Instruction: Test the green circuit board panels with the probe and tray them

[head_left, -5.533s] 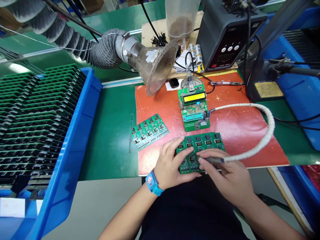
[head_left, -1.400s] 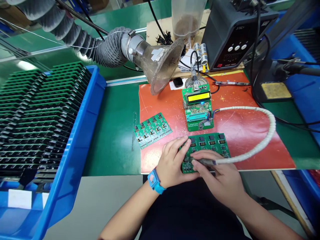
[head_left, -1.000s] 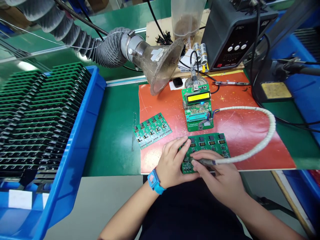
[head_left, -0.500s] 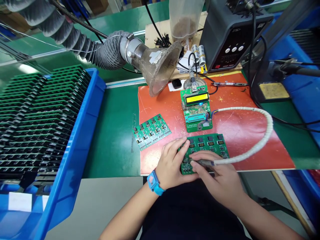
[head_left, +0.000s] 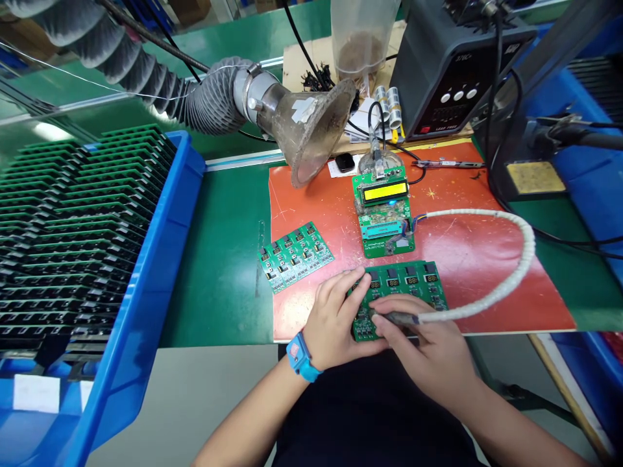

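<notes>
My left hand [head_left: 335,318] grips the left end of a green circuit board [head_left: 403,275], fingers over its top edge and thumb along the lower edge. The board lies on an orange mat [head_left: 311,194] and carries a row of small digit displays. Pinched in my right hand [head_left: 428,344] is a dark probe [head_left: 402,318], its tip against the board's left part, hidden by my fingers. A white-wrapped cable [head_left: 523,259] loops from the probe to a programmer board [head_left: 387,211] with a lit yellow screen. Left of it lies a second circuit board [head_left: 296,256].
A blue bin [head_left: 182,168] of stacked boards stands at the left. A fume extraction hood [head_left: 316,130] hangs over the mat's back edge. A soldering station [head_left: 452,78] stands back right, near a yellow sponge [head_left: 535,177] and a pen-like tool [head_left: 448,164].
Both hands, the probe and the boards keep the same places. Only a very slight shift of the whole view shows.
</notes>
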A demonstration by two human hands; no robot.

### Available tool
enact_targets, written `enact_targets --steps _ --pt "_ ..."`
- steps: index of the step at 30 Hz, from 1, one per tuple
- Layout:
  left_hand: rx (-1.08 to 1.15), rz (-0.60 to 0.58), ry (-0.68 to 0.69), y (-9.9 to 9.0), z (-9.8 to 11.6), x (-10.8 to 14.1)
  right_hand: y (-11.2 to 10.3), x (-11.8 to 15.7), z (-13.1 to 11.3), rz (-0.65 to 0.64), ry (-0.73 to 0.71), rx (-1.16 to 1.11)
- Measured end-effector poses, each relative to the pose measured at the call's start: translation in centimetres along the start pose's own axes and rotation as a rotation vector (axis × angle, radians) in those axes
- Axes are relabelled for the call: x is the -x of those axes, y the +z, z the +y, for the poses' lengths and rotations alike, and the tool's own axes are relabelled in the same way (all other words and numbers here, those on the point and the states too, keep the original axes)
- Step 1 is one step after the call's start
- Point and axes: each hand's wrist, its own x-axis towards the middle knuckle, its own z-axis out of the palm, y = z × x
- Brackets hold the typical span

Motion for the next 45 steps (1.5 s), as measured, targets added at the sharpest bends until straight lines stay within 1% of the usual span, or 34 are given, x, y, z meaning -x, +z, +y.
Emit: enact_targets --steps 29,40,45 --pt "-0.016 0.003 0.008 0.0 0.0 0.02 0.0 -0.3 -0.22 0.023 -0.003 0.011" --pt "-0.015 0.015 0.032 0.13 -0.01 0.18 -0.1 -0.31 -0.1 -0.013 0.069 -0.033" --pt "-0.061 -0.021 -0.005 -0.64 0.72 -0.04 -0.22 -0.31 -0.33 -0.044 0.136 -0.06"
